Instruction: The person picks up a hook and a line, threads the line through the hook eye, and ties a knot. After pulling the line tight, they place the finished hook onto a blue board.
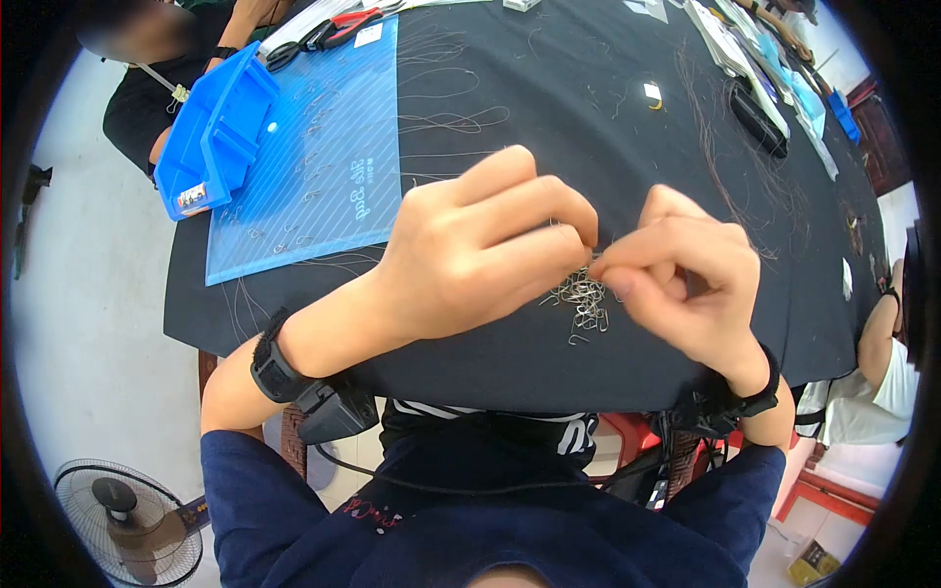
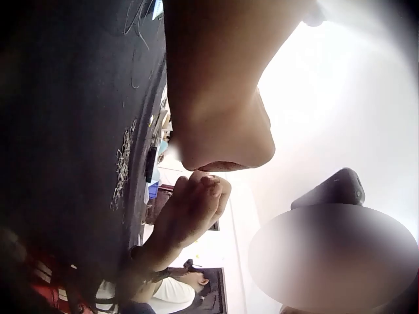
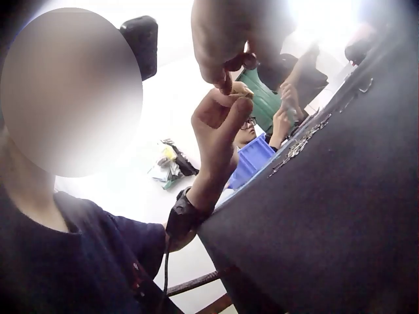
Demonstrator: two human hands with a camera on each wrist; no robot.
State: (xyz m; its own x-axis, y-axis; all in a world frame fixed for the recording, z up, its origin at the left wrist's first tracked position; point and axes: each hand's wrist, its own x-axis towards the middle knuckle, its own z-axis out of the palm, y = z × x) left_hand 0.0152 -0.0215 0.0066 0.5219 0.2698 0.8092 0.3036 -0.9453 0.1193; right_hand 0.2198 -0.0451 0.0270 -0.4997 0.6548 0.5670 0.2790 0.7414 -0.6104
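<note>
Over the table's front part, my two hands meet at the fingertips above a pile of small metal fish hooks. The left hand has bent fingers and pinches a tiny thing, a small glint at its fingertips in the right wrist view; it looks like a fish hook. Thumb and forefinger of the right hand pinch close beside it, on what seems to be thin fishing line; I cannot tell exactly. The fingers hide most of what they hold. In the left wrist view, the hook pile lies on the black cloth below the hands.
Left of the hands lies a blue file bag with several hooks and trailing lines on it. A blue bin and red-handled pliers stand beyond. Loose thin lines and a black case are at right. Other people sit around the table.
</note>
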